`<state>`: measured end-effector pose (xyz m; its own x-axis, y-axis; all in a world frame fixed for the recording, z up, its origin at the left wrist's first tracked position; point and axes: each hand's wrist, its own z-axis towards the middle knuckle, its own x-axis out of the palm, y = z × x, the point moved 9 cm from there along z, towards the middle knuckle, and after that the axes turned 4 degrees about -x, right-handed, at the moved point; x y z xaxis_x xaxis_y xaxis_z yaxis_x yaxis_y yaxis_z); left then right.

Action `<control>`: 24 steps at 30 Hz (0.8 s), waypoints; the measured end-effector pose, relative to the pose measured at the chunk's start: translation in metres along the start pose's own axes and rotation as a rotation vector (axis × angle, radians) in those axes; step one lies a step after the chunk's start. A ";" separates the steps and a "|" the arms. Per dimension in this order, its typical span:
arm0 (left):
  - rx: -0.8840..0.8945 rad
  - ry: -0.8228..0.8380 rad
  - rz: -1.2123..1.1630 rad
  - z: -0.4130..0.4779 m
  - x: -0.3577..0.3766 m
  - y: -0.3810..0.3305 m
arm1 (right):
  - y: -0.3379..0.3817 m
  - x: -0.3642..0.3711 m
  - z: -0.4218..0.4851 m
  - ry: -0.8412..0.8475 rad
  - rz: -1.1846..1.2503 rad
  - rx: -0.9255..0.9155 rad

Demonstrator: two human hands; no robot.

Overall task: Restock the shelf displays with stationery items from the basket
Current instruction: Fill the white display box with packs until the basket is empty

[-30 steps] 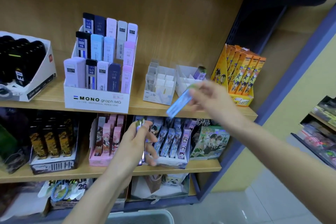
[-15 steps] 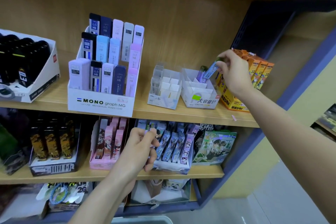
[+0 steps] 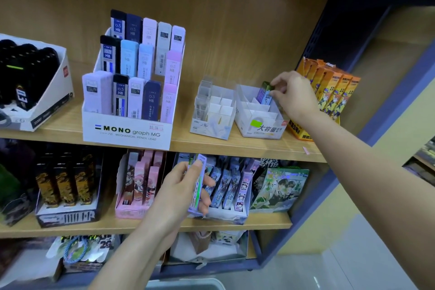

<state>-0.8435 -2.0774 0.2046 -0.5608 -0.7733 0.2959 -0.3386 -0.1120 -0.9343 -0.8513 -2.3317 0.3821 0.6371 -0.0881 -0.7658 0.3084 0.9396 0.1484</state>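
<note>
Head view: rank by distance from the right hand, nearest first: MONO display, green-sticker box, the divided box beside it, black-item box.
1. The green-sticker box, under the right hand, which pinches a lead case there.
2. The divided box, just to its left.
3. The MONO display, mid-shelf.
4. The black-item box, far left end.

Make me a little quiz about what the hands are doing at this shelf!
1. True or false: the right hand holds nothing.
2. What does the left hand hold? A) a stack of lead cases B) scissors C) nothing
3. Fill in: the orange pencil boxes stand to the ____ of the white divided box.
Key: 1 false, it pinches a lead case standing in the white divided box; 2 A; 3 right.
</note>
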 end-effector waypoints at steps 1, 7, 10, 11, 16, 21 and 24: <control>0.002 0.000 0.002 0.000 0.000 0.000 | 0.001 0.000 -0.002 -0.003 -0.030 -0.004; 0.060 0.030 0.043 -0.003 0.002 -0.005 | 0.031 -0.030 -0.025 -0.169 0.026 -0.070; 0.096 0.056 0.059 -0.007 0.005 -0.010 | 0.066 -0.045 -0.056 -0.207 0.267 -0.145; 0.106 0.067 0.055 -0.008 0.007 -0.012 | 0.078 -0.042 -0.068 -0.144 0.342 -0.157; 0.172 0.106 0.110 -0.014 0.016 -0.021 | 0.127 0.015 -0.123 0.468 0.576 -0.132; 0.125 0.161 0.077 -0.013 0.018 -0.018 | 0.128 0.013 -0.130 0.468 0.855 -0.004; 0.142 0.195 0.107 -0.015 0.018 -0.022 | 0.120 -0.001 -0.125 0.398 0.940 0.021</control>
<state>-0.8569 -2.0794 0.2337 -0.7270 -0.6524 0.2142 -0.1677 -0.1337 -0.9767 -0.9031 -2.1774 0.3224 0.3484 0.8021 -0.4851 -0.1806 0.5653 0.8049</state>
